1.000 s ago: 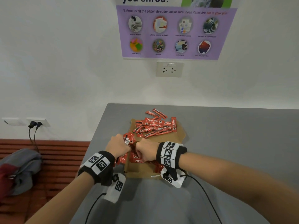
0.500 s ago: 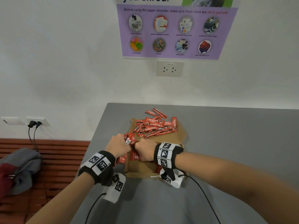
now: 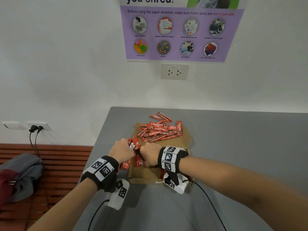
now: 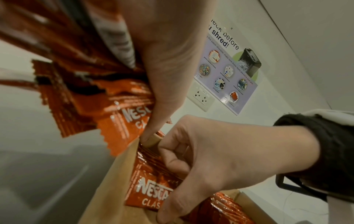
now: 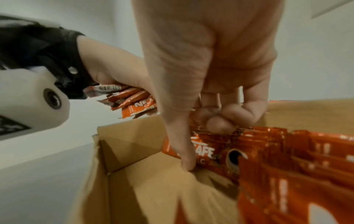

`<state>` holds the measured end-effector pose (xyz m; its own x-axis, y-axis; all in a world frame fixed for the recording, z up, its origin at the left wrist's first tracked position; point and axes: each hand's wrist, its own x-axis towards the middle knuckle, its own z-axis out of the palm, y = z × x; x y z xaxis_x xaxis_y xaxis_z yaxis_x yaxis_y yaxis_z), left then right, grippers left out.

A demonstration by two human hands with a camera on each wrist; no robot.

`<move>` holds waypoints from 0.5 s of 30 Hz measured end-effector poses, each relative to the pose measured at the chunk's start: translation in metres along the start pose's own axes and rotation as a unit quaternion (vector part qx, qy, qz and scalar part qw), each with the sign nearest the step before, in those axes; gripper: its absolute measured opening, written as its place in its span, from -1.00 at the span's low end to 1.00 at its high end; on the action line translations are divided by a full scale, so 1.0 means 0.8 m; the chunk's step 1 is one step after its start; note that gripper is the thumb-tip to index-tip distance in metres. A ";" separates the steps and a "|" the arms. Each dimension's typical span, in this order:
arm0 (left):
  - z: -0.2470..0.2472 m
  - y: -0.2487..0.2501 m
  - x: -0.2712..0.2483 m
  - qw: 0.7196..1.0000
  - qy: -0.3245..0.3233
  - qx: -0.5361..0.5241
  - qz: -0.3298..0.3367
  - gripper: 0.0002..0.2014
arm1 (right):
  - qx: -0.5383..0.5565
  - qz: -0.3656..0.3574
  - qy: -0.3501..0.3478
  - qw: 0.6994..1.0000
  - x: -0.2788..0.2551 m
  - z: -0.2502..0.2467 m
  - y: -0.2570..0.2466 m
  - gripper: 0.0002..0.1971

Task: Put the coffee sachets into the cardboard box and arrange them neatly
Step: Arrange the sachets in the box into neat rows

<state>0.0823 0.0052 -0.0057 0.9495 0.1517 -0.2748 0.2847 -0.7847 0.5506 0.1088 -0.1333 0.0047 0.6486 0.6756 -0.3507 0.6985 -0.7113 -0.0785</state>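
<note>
On the grey table stands an open cardboard box (image 3: 143,175) with red Nescafe sachets upright inside (image 5: 287,166). My left hand (image 3: 123,150) grips a thick bundle of sachets (image 3: 133,145) just over the box's left wall. My right hand (image 3: 148,154) is inside the box, thumb down the front of the standing sachets (image 4: 151,189) and fingers curled over their tops. In the right wrist view the thumb (image 5: 184,151) reaches the box floor. A loose pile of sachets (image 3: 160,129) lies on the far flap and table behind.
The table's left edge (image 3: 100,139) runs close beside my left hand, with a wooden bench (image 3: 58,157) and a grey bag (image 3: 21,172) below. A white wall with a socket (image 3: 174,71) and a poster rises behind the table. Wrist-camera cables trail toward me.
My right wrist has shifted slightly left, closer to the left hand. The left hand and its bundle have stayed in place.
</note>
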 end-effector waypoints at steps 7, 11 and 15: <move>0.000 0.003 -0.001 1.000 0.001 0.003 0.017 -0.82 | -0.015 0.001 0.004 1.000 0.000 0.002 0.001 -0.66; -0.001 0.003 -0.002 1.000 0.000 0.015 0.020 -0.83 | -0.035 -0.007 0.016 0.999 0.001 0.001 -0.002 -0.67; -0.001 0.003 -0.002 0.999 0.006 0.024 0.024 -0.85 | -0.036 0.010 0.019 0.999 0.003 0.001 -0.005 -0.67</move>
<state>0.0817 0.0034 -0.0031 0.9634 0.1213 -0.2390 0.2333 -0.8186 0.5248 0.1074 -0.1287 0.0034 0.6734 0.6688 -0.3148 0.7039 -0.7103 -0.0033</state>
